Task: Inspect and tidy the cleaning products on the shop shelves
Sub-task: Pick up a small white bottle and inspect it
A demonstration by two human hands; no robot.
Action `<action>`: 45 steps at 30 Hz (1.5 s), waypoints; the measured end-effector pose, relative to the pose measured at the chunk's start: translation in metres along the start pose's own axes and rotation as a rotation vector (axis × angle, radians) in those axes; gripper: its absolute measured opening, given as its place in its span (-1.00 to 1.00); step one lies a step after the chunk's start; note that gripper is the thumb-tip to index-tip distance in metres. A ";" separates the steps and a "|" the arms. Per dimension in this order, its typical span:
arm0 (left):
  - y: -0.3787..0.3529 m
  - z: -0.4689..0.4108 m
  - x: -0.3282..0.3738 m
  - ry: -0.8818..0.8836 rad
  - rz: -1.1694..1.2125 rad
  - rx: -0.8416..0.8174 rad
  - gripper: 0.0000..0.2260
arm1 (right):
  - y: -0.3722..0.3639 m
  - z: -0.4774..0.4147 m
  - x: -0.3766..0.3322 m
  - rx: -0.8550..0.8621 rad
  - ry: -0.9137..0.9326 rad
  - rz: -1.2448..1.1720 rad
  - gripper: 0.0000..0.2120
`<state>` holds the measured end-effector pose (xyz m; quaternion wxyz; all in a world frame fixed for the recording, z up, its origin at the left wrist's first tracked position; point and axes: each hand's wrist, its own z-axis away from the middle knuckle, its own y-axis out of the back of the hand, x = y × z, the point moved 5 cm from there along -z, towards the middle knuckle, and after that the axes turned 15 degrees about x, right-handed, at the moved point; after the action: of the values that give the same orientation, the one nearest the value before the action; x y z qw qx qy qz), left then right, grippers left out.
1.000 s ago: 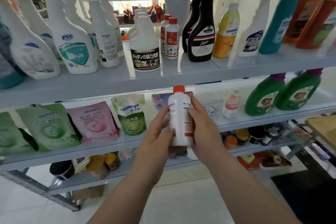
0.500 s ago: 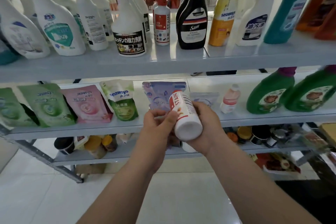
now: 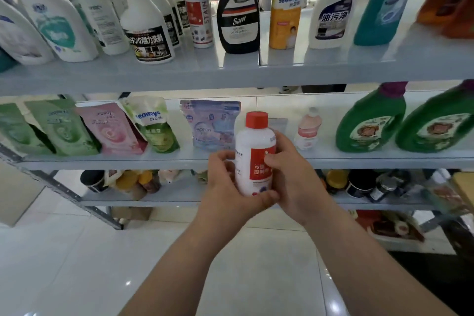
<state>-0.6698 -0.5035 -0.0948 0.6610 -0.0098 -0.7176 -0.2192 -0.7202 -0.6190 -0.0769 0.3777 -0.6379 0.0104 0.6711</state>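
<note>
I hold a small white bottle with a red cap and red label [image 3: 252,154] upright in front of the middle shelf [image 3: 333,159]. My left hand [image 3: 230,187] cups its base and left side, thumb under the bottom. My right hand [image 3: 295,177] grips its right side, thumb on the red label. A matching red-capped STAIN bottle [image 3: 198,13] stands on the top shelf [image 3: 230,72] between a white bottle with a black label [image 3: 146,25] and a black Sam bottle [image 3: 239,7].
The top shelf also carries white spray bottles [image 3: 59,15], a yellow seaways bottle [image 3: 287,5] and a teal bottle [image 3: 384,0]. Refill pouches [image 3: 112,128], a small pink bottle [image 3: 307,128] and green jugs [image 3: 372,120] line the middle shelf. Jars [image 3: 359,182] crowd the lower shelf above white floor tiles.
The bottle was tipped with its base toward me half a second ago; now it stands upright again with the red label facing me. The view has moved closer to the shelves.
</note>
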 end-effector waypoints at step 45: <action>0.130 -0.164 0.020 0.040 0.474 -0.169 -0.58 | -0.148 -0.107 0.000 0.028 0.496 0.608 -0.44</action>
<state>-0.4783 -0.4453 -0.0318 0.7049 -0.2286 -0.6611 -0.1176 -0.5526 -0.5664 -0.0275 0.1563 -0.7434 0.2990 0.5776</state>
